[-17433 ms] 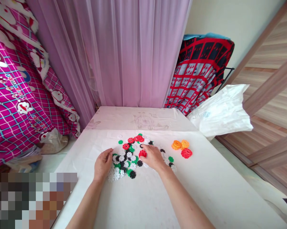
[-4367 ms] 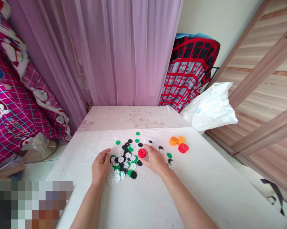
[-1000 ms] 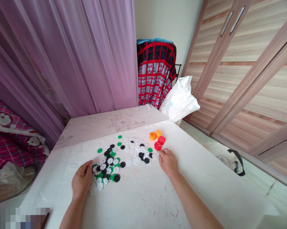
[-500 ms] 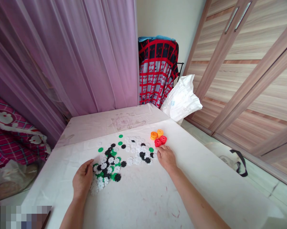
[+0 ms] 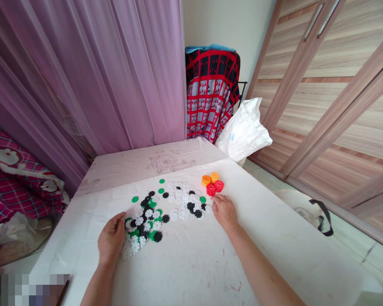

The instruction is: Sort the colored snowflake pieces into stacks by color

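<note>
Snowflake-shaped plastic discs in white, black and green lie in a loose pile [image 5: 143, 227] on the table's left-middle part. My left hand [image 5: 111, 236] rests at the left edge of that pile, fingers curled in; a dark spot shows between them, but what they hold is hidden. Stacked red discs [image 5: 211, 189] and stacked orange discs [image 5: 206, 180] stand in a tight cluster at the right. Just in front of the red stacks is my right hand [image 5: 225, 211], its fingers stretched forward and apart from the stacks. White discs [image 5: 180, 193] with a few black ones spread between the hands.
A pale cloth covers the table [image 5: 185, 272]. Beyond its far right corner stand a white bag [image 5: 244, 129] and a chair draped in red checked cloth [image 5: 208, 93]. A purple curtain [image 5: 130, 76] hangs behind, and a wooden wardrobe [image 5: 325, 102] stands at the right.
My right hand has drawn back slightly from the red stacks, toward the right and nearer to me. My left hand has stayed by the pile. The view has shifted a little.
</note>
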`<state>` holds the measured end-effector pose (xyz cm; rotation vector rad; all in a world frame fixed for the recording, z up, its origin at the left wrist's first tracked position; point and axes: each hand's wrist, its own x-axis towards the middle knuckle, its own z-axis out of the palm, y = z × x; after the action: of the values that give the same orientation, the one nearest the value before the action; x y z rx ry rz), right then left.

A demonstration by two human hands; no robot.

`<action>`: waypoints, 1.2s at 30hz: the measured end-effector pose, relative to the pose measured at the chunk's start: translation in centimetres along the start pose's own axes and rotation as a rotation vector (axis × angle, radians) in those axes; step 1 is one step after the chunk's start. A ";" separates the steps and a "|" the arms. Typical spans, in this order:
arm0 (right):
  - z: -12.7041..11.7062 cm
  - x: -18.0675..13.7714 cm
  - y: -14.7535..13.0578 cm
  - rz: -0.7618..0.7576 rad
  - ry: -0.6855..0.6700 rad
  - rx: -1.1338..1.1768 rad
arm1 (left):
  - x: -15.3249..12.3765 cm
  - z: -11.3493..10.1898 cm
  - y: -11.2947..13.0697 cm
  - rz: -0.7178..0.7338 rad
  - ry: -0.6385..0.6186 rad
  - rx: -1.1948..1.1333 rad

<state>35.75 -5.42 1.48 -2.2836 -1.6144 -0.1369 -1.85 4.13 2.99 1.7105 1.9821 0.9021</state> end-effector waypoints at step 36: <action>0.6 1.3 0.2 0.047 0.068 0.014 | 0.2 0.2 -0.5 0.022 0.000 0.034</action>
<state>36.34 -4.10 1.27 -2.2796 -1.5219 -0.1886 -2.12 4.31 2.51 1.7544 1.9932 0.8806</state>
